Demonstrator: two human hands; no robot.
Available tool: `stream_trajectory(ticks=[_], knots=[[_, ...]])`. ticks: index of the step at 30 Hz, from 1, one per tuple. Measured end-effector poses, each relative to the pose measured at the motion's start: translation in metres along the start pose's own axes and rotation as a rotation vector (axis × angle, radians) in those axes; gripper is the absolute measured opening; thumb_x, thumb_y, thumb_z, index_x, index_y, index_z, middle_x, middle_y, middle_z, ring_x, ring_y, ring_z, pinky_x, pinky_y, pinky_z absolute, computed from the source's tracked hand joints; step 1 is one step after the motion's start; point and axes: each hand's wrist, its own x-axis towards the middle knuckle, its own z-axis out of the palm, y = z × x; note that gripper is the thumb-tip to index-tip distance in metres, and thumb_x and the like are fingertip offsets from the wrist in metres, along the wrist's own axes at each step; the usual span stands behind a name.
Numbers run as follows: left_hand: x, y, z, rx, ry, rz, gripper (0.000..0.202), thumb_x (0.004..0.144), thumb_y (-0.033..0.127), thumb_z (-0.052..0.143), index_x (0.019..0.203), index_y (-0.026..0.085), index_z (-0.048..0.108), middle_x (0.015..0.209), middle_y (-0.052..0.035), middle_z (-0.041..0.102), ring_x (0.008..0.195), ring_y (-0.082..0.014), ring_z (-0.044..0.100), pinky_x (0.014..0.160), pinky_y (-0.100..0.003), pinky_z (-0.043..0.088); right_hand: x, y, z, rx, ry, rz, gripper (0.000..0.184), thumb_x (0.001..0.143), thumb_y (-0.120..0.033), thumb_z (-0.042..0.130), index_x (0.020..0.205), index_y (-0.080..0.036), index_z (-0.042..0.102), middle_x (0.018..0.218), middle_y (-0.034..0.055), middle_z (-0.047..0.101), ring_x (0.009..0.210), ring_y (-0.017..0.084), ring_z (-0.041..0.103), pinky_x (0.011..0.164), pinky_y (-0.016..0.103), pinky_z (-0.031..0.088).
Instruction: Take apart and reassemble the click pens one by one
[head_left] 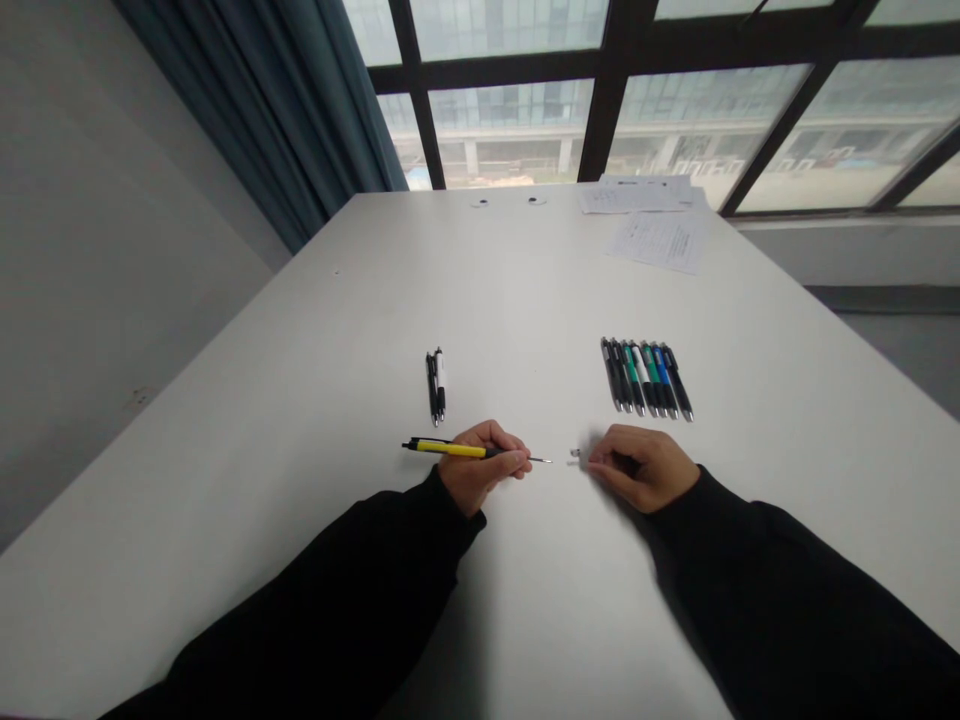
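My left hand [487, 465] is closed around a yellow and black ballpoint pen [454, 449], which lies nearly level with its clip end to the left. From its right end a thin bare refill tip [541, 460] sticks out beyond my fingers. My right hand [645, 467] rests to the right, thumb and forefinger pinched together. Just left of those fingertips is a small silvery piece [575, 453], with a thin pale bit below it. Whether my right fingers grip either one is too small to tell. A gap separates the refill tip from these pieces.
Two pens [436, 386], one black and one white and black, lie together beyond my left hand. Past my right hand is a row of several pens [646, 380] in black, green, white and blue. Printed papers [652, 225] lie at the white table's [465, 290] far right, by the window.
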Motion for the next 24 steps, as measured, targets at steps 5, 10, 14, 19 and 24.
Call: stream_trajectory(ticks=[5, 10, 14, 19, 24], knots=[[0.0002, -0.0014, 0.0006, 0.002, -0.010, -0.006, 0.031, 0.056, 0.021, 0.084, 0.064, 0.011, 0.055, 0.066, -0.0029, 0.067, 0.054, -0.0102, 0.063, 0.049, -0.018, 0.047, 0.0012, 0.0013, 0.0020, -0.077, -0.022, 0.008, 0.014, 0.083, -0.025, 0.059, 0.073, -0.017, 0.065, 0.066, 0.0029, 0.062, 0.058, 0.014, 0.055, 0.059, 0.027, 0.042], [0.0002, -0.0009, 0.0003, 0.009, -0.021, -0.004, 0.031, 0.056, 0.021, 0.084, 0.063, 0.011, 0.055, 0.066, -0.0032, 0.068, 0.054, -0.0106, 0.064, 0.049, -0.018, 0.048, 0.0016, 0.0007, 0.0034, -0.086, -0.014, 0.063, 0.015, 0.083, -0.028, 0.061, 0.073, -0.018, 0.066, 0.067, 0.0032, 0.064, 0.059, 0.015, 0.057, 0.059, 0.028, 0.043], [-0.0019, 0.0002, -0.0003, 0.022, -0.042, -0.004, 0.028, 0.059, 0.019, 0.082, 0.064, 0.012, 0.055, 0.067, -0.0032, 0.068, 0.055, -0.0106, 0.064, 0.051, -0.020, 0.048, 0.0019, 0.0026, 0.0061, -0.084, 0.019, 0.111, 0.016, 0.081, -0.030, 0.063, 0.072, -0.018, 0.066, 0.065, 0.0032, 0.064, 0.057, 0.015, 0.056, 0.057, 0.028, 0.043], [-0.0071, 0.0046, 0.0017, 0.038, -0.050, -0.019, 0.025, 0.063, 0.017, 0.080, 0.067, 0.012, 0.056, 0.071, -0.0031, 0.068, 0.059, -0.0103, 0.065, 0.055, -0.020, 0.049, 0.0017, 0.0014, 0.0077, -0.077, 0.033, 0.138, 0.016, 0.080, -0.031, 0.065, 0.071, -0.018, 0.067, 0.065, 0.0028, 0.065, 0.057, 0.014, 0.056, 0.057, 0.027, 0.043], [-0.0065, 0.0049, 0.0019, 0.027, -0.063, -0.035, 0.027, 0.062, 0.018, 0.082, 0.066, 0.011, 0.056, 0.072, -0.0036, 0.069, 0.059, -0.0101, 0.066, 0.056, -0.019, 0.050, 0.0024, 0.0001, 0.0061, -0.082, 0.032, 0.141, 0.016, 0.080, -0.031, 0.064, 0.071, -0.018, 0.065, 0.066, 0.0034, 0.066, 0.059, 0.015, 0.058, 0.060, 0.028, 0.045]])
